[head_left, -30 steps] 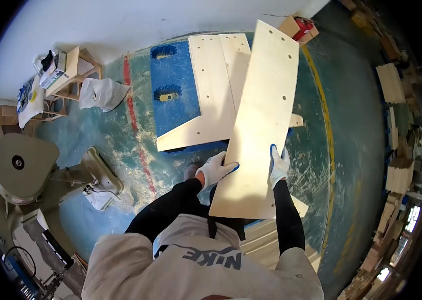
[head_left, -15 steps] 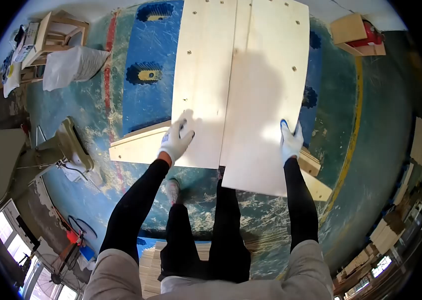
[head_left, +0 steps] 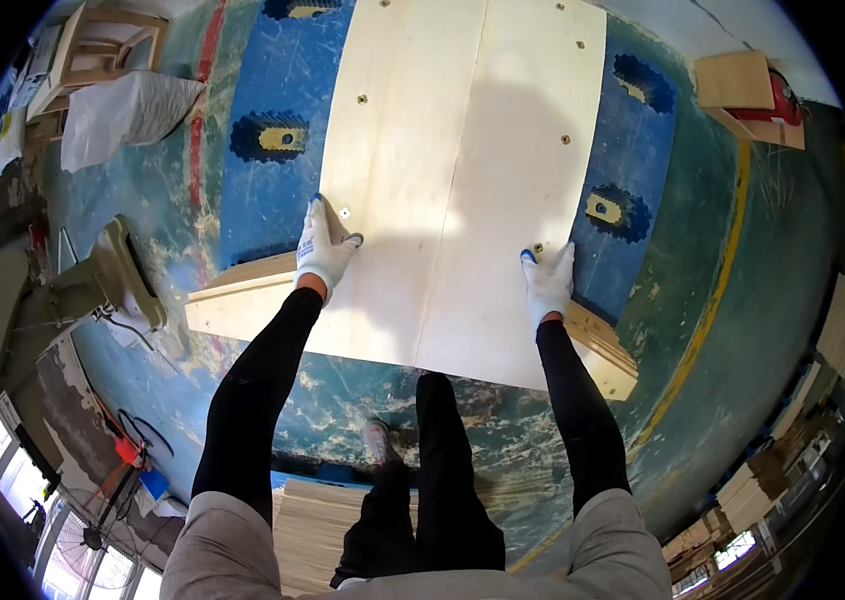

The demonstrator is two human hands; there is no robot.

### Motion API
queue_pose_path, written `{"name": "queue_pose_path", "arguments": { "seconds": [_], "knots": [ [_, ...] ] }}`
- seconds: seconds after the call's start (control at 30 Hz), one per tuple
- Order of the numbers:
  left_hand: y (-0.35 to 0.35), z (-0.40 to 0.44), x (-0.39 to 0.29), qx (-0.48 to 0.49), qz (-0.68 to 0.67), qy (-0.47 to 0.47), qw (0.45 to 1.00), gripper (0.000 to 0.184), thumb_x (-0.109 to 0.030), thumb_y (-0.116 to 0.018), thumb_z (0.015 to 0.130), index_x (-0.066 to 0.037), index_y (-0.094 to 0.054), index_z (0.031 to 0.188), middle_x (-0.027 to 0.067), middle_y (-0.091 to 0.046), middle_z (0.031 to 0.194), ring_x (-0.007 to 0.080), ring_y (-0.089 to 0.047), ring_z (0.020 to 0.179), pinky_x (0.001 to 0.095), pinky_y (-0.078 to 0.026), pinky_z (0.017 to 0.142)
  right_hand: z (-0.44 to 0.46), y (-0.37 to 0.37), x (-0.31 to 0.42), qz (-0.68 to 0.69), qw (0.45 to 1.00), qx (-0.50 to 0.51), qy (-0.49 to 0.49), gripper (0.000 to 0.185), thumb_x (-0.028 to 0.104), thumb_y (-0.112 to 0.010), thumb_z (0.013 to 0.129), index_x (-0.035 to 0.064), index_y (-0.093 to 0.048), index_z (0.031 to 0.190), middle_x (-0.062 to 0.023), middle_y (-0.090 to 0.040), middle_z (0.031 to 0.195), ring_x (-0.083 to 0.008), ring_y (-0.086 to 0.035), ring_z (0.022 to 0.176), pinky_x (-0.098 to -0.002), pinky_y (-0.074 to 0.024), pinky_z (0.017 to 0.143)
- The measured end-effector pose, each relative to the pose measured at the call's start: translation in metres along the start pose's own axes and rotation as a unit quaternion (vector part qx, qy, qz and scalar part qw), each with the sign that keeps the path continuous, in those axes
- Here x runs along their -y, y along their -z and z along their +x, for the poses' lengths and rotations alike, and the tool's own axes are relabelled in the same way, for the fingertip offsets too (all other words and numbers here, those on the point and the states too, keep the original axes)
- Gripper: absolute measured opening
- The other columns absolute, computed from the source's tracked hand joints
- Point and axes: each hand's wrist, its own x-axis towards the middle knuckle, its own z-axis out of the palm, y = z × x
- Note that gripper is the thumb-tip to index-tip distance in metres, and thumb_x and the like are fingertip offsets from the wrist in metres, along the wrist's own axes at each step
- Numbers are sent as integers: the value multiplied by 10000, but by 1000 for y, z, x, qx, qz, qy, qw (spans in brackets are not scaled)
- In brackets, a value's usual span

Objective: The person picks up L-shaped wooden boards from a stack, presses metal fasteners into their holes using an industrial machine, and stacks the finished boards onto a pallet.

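Note:
Two pale wooden boards, the left board point(head_left: 393, 150) and the right board point(head_left: 513, 170), lie side by side with a thin seam between them. Screws dot their surfaces. My left hand point(head_left: 325, 248), in a white glove with blue fingertips, rests on the left board's outer edge, its thumb spread inward. At the right board's outer edge lies my right hand point(head_left: 549, 282), gloved the same way, thumb and fingers apart. Under the boards, a wooden crosspiece sticks out as a left end point(head_left: 243, 295) and a right end point(head_left: 605, 360).
Blue panels point(head_left: 598, 130) with dark bristly ovals flank the boards. To the left stand a grey-green machine point(head_left: 108, 275), a white sack point(head_left: 128, 115) and a wooden stool point(head_left: 108, 45). A plywood box point(head_left: 738, 85) stands at upper right. Stacked cardboard point(head_left: 318, 530) lies behind my legs.
The right board has slid away from me, so its near edge now lines up with the left board's. The seam looks tighter. Both hands have shifted left in view, my left hand reaching the outer edge.

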Motion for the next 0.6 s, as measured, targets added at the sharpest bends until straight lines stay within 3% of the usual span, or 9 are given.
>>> {"name": "queue_pose_path", "arguments": {
  "seconds": [0.13, 0.27, 0.33, 0.4, 0.47, 0.5, 0.53, 0.57, 0.6],
  "knots": [
    [13, 1, -1, 31, -2, -3, 999, 977, -262, -782, 840, 30, -199, 1567, 226, -236, 1631, 344, -251, 1510, 356, -261, 1228, 0, 2, -4, 9, 999, 22, 20, 964, 352, -774, 849, -81, -252, 1534, -275, -349, 1564, -358, -341, 1465, -375, -291, 1200],
    [46, -34, -11, 34, 5, -11, 999, 954, -324, -731, 861, 28, -198, 1569, 265, -221, 1625, 366, -222, 1518, 359, -244, 1233, -22, 31, 15, -105, 994, 17, 36, 934, 365, -747, 877, -82, -255, 1532, -265, -317, 1584, -360, -296, 1486, -396, -256, 1214],
    [70, -83, -3, 37, -62, -35, 997, 860, -377, -696, 872, 1, -307, 1540, 275, -355, 1548, 389, -367, 1433, 420, -308, 1194, -54, 49, 18, -11, 997, 25, 66, 853, 345, -742, 892, -76, -324, 1504, -264, -365, 1550, -381, -366, 1436, -421, -282, 1194],
    [81, -151, 18, 93, -115, 39, 988, 792, -464, -681, 902, -52, -391, 1513, 248, -467, 1487, 389, -466, 1368, 467, -376, 1143, -101, 60, 30, 47, 992, 96, 66, 728, 263, -725, 924, -68, -385, 1475, -229, -454, 1493, -314, -461, 1356, -403, -369, 1129],
    [106, -233, 41, 140, -156, 92, 973, 684, -435, -674, 902, -60, -500, 1446, 229, -554, 1408, 369, -527, 1314, 430, -407, 1115, -157, 68, 60, 123, 968, 216, -21, 568, 175, -669, 972, -60, -451, 1440, -175, -546, 1409, -205, -564, 1218, -328, -482, 1014],
    [109, -277, 59, 149, -160, 99, 971, 644, -424, -665, 905, -62, -526, 1420, 217, -571, 1391, 361, -535, 1304, 425, -420, 1098, -181, 76, 74, 74, 958, 277, 17, 506, 172, -666, 975, -59, -508, 1396, -147, -592, 1347, -197, -596, 1160, -312, -490, 1001],
    [117, -319, 79, 153, -170, 107, 968, 606, -412, -655, 909, -65, -551, 1395, 206, -587, 1373, 353, -542, 1295, 420, -433, 1081, -206, 74, 86, 115, 940, 321, -13, 458, 162, -668, 972, -58, -546, 1355, -126, -627, 1279, -197, -603, 1143, -313, -485, 1007],
    [118, -358, 99, 159, -194, 148, 956, 594, -409, -654, 906, -66, -558, 1381, 199, -594, 1364, 353, -550, 1283, 425, -444, 1058, -211, 69, 77, 61, 924, 376, 10, 415, 152, -657, 976, -42, -566, 1332, -87, -649, 1180, -152, -612, 1062, -281, -504, 924],
    [119, -401, 114, 168, -229, 184, 941, 583, -406, -654, 902, -66, -565, 1367, 192, -600, 1355, 353, -557, 1270, 430, -455, 1035, -237, 77, 103, 56, 897, 438, -29, 356, 145, -636, 987, -19, -589, 1300, -49, -645, 1084, -102, -600, 951, -251, -497, 813]
  ]
}}
